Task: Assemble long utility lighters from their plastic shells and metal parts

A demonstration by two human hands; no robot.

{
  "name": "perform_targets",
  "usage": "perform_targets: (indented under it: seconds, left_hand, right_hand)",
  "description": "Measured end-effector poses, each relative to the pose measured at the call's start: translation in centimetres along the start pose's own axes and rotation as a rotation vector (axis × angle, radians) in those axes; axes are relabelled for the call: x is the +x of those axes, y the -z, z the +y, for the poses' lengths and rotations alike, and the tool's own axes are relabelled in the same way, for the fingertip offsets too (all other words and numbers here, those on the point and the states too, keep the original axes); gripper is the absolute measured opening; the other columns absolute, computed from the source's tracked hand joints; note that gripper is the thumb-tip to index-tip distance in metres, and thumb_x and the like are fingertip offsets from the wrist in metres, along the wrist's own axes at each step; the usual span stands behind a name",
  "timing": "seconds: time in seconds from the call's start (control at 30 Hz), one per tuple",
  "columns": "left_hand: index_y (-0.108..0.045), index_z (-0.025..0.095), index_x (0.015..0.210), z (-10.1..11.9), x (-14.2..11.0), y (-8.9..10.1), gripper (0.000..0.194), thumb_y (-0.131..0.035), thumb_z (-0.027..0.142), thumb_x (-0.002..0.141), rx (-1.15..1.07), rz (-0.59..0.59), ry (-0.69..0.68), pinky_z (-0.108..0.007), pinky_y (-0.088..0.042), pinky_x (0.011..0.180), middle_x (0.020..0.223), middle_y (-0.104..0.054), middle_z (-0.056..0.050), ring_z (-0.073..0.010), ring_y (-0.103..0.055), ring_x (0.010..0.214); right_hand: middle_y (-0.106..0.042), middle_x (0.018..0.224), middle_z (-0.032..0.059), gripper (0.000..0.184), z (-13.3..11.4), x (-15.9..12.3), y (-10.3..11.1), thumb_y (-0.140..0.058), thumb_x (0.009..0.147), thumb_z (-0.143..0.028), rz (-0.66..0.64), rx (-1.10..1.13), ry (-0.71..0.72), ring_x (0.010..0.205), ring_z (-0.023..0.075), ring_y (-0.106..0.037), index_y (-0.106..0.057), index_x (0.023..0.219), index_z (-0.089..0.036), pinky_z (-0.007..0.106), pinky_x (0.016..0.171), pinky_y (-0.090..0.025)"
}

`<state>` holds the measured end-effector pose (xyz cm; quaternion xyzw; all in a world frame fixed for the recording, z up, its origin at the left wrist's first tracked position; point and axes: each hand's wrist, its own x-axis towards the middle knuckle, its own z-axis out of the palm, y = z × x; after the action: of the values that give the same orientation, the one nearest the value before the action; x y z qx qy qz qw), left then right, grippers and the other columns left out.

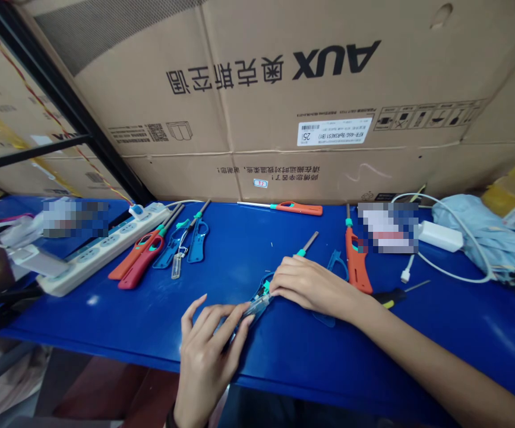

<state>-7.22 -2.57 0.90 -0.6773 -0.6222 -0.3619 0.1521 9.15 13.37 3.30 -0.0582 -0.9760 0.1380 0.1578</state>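
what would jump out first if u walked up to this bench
The big cardboard carton printed AUX upside down fills the top of the view, behind the bright blue bench. At centre, the left hand and right hand hold a clear-and-blue lighter part, with an orange lighter to their right.

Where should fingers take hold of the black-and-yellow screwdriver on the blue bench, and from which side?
Close the fingers around its thick black handle from above, on the far side: it lies flat, wider than the thin metal shaft, and the person's right forearm lies along its near side.
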Motion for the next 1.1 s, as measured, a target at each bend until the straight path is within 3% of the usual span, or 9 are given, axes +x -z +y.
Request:
perform_targets:
  seconds: [0.8,1.1]
  left_hand:
    - [-0.064,0.021,0.102,-0.1,-0.4,0.0,0.024,-0.063,0.013,0.08,-0.064,-0.011,-0.004,-0.052,-0.032,0.105,0.085,-0.069,0.0,-0.012,-0.062,0.07]
    - [-0.065,0.022,0.099,0.4,-0.8,0.1,0.023,-0.067,0.014,0.077,-0.055,0.03,0.019,-0.055,-0.031,0.104,0.082,-0.07,0.0,-0.0143,-0.062,0.071]
  right_hand:
    - [-0.066,0.09,0.005,0.024,0.2,-0.3,-1.2,-0.04,0.096,-0.021,0.069,0.024,0.065,0.087,0.0166,-0.051,-0.063,0.093,-0.016,0.031,0.082,-0.039]
    - [-0.065,0.092,0.0045,0.018,0.6,-0.5,-0.5,-0.046,0.094,-0.022,0.067,-0.004,-0.023,0.088,0.0162,-0.051,-0.063,0.092,-0.017,0.031,0.082,-0.041]
